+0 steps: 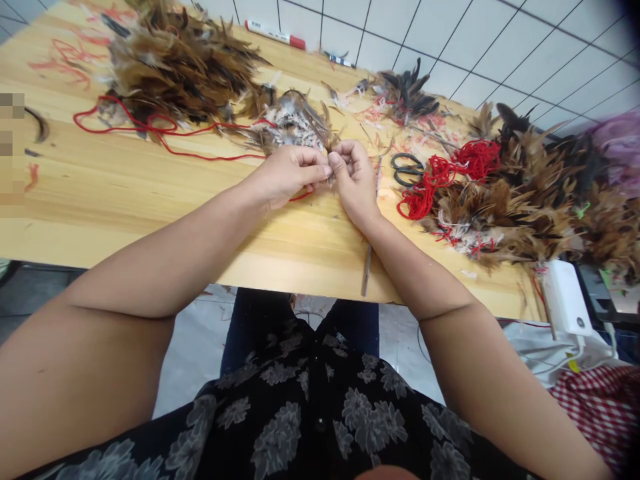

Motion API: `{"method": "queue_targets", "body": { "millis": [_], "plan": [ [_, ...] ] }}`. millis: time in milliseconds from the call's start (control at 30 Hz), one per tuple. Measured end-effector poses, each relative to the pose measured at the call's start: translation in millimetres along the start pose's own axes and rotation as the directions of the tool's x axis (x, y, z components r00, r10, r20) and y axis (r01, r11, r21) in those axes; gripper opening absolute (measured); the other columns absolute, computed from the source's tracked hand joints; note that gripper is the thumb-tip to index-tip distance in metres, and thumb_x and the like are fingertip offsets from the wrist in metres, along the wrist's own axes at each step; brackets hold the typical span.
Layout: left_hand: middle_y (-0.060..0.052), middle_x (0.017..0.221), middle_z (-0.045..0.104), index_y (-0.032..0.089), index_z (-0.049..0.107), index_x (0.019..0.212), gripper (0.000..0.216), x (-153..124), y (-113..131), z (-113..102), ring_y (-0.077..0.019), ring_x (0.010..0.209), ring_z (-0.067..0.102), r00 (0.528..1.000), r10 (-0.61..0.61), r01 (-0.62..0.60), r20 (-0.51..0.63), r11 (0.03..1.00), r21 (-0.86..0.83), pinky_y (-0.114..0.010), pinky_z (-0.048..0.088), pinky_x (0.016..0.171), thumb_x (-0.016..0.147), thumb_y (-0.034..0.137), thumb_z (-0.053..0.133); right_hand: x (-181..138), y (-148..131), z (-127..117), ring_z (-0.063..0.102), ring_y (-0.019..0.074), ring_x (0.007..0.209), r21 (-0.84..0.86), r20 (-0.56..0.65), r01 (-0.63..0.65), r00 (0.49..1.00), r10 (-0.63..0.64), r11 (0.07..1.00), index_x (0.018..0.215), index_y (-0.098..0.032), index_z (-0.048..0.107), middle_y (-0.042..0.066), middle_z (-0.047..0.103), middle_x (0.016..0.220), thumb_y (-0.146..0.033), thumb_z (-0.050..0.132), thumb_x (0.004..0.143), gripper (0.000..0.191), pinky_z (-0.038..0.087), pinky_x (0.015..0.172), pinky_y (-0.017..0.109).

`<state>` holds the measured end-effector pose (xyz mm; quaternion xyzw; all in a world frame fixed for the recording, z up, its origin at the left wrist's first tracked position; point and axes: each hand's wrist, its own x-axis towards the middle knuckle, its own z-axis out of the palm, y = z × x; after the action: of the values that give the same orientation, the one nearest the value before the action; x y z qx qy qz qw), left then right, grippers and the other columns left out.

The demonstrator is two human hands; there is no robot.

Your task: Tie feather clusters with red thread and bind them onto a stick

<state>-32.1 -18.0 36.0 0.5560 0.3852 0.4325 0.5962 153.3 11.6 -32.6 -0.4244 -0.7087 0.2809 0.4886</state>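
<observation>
My left hand [299, 172] and my right hand [356, 179] meet over the wooden table, thumbs and fingertips pinched together. Brown feather tips and some fluff show between and just beyond the fingers, so both seem closed on a feather; its quill end is hidden. A red cord [215, 158] runs from the left to my left hand, passes behind it and shows again beneath. Right behind the hands lies a small bunch of feathers [295, 120] with pale, fluffy ends. Black-handled scissors [407, 169] lie to the right of my right hand.
A large brown feather pile [180, 63] lies back left, another feather pile [520, 193] at right beside a red cord tangle [425, 193]. Dark feathers [407, 90] and a red-capped marker [275, 33] lie near the tiled wall. A white power bank [567, 297] sits at the right edge.
</observation>
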Motion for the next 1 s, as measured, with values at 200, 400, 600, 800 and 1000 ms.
{"method": "queue_targets", "body": {
  "millis": [200, 400, 600, 800, 1000],
  "plan": [
    [0.000, 0.073, 0.069, 0.019, 0.064, 0.079, 0.042, 6.4, 2.4, -7.0, -0.0125, 0.064, 0.068, 0.998, -0.045, 0.037, -0.047, 0.987, -0.158, -0.025, 0.056, 0.069, 0.105, 0.025, 0.097, 6.0, -1.0, -0.6, 0.072, 0.0192, 0.108, 0.103, 0.007, -0.085, 0.996, 0.085, 0.991, 0.118, -0.028, 0.069, 0.003, 0.075, 0.110, -0.080, 0.074, 0.104, 0.055, 0.067, 0.105, 0.039],
    [0.000, 0.074, 0.067, 0.019, 0.067, 0.083, 0.037, 11.5, -2.5, -9.9, -0.0146, 0.067, 0.069, 0.995, -0.068, 0.052, -0.074, 0.979, -0.195, -0.029, 0.057, 0.072, 0.104, 0.025, 0.097, 5.8, -15.0, -2.5, 0.065, 0.0180, 0.091, 0.147, 0.034, -0.147, 0.989, 0.143, 0.978, 0.091, -0.025, 0.069, 0.001, 0.071, 0.091, -0.090, 0.086, 0.087, 0.067, 0.063, 0.091, 0.036],
    [-0.001, 0.077, 0.068, 0.019, 0.066, 0.080, 0.040, 12.2, -7.9, -8.9, -0.0158, 0.073, 0.071, 0.992, -0.066, 0.042, -0.108, 0.977, -0.211, -0.029, 0.058, 0.075, 0.100, 0.026, 0.099, 7.4, -17.7, -2.6, 0.062, 0.0177, 0.090, 0.177, 0.039, -0.181, 0.983, 0.177, 0.967, 0.085, -0.025, 0.067, 0.001, 0.066, 0.086, -0.095, 0.085, 0.081, 0.073, 0.058, 0.089, 0.036],
    [0.001, 0.076, 0.066, 0.020, 0.065, 0.084, 0.041, 12.2, -6.6, -7.2, -0.0167, 0.079, 0.075, 0.989, -0.037, 0.007, -0.143, 0.979, -0.205, -0.026, 0.059, 0.074, 0.102, 0.032, 0.100, 6.7, -19.2, 1.6, 0.065, 0.0180, 0.091, 0.252, 0.101, -0.218, 0.975, 0.199, 0.943, 0.085, -0.023, 0.067, 0.002, 0.068, 0.086, -0.093, 0.088, 0.078, 0.073, 0.057, 0.086, 0.035],
    [-0.001, 0.075, 0.067, 0.021, 0.066, 0.081, 0.042, 10.0, -7.8, -5.2, -0.0161, 0.073, 0.071, 0.995, -0.055, 0.036, -0.086, 0.976, -0.213, -0.027, 0.058, 0.070, 0.101, 0.032, 0.100, 6.4, -16.8, 1.3, 0.063, 0.0170, 0.088, 0.218, 0.065, -0.211, 0.977, 0.201, 0.953, 0.083, -0.024, 0.065, 0.000, 0.065, 0.083, -0.094, 0.086, 0.081, 0.073, 0.059, 0.087, 0.035]
  ]
}}
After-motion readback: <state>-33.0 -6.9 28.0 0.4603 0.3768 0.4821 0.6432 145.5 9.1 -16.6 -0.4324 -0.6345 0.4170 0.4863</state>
